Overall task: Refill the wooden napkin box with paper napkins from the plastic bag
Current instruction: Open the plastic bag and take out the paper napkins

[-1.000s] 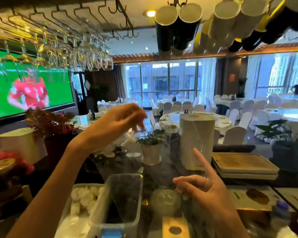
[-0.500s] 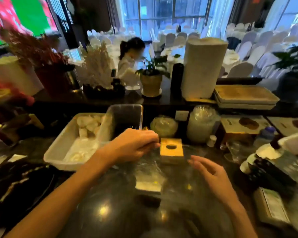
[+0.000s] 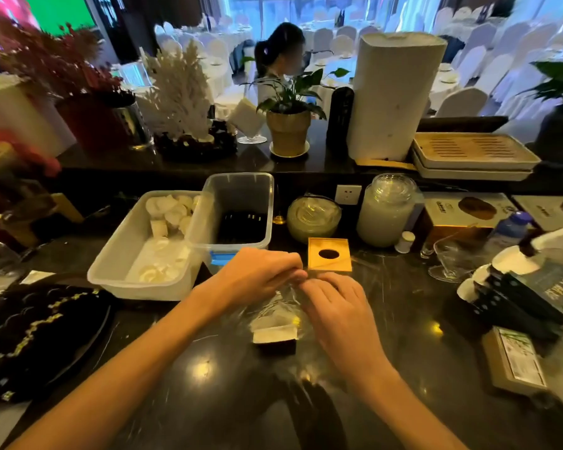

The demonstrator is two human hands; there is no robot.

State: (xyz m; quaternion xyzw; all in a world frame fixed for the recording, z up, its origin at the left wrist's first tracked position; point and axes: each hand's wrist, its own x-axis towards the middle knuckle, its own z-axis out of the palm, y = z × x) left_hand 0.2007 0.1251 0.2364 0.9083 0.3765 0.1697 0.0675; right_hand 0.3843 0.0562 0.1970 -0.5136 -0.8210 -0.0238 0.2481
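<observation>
A small square wooden napkin box (image 3: 329, 258) with a dark oval hole in its top stands on the black counter, just beyond my fingers. In front of it lies a clear plastic bag (image 3: 275, 315) with a low stack of white paper napkins (image 3: 274, 333) at its near end. My left hand (image 3: 260, 274) pinches the bag's far end with closed fingers. My right hand (image 3: 333, 306) rests on the same end, fingers bent onto the plastic. The fingertips of both hands meet just short of the box.
A white tray (image 3: 111, 274) of rolled cloths and a clear plastic bin (image 3: 238, 211) sit to the left. Glass jars (image 3: 385, 209), a glass (image 3: 446, 261) and dark packets (image 3: 514, 297) crowd the right. A black patterned plate (image 3: 36, 329) lies at the left. A person sits beyond the raised bar ledge.
The view dropped from the dining hall to the counter. My left hand came down from mid-air onto the plastic bag. My right hand moved left and joined it at the bag's far end.
</observation>
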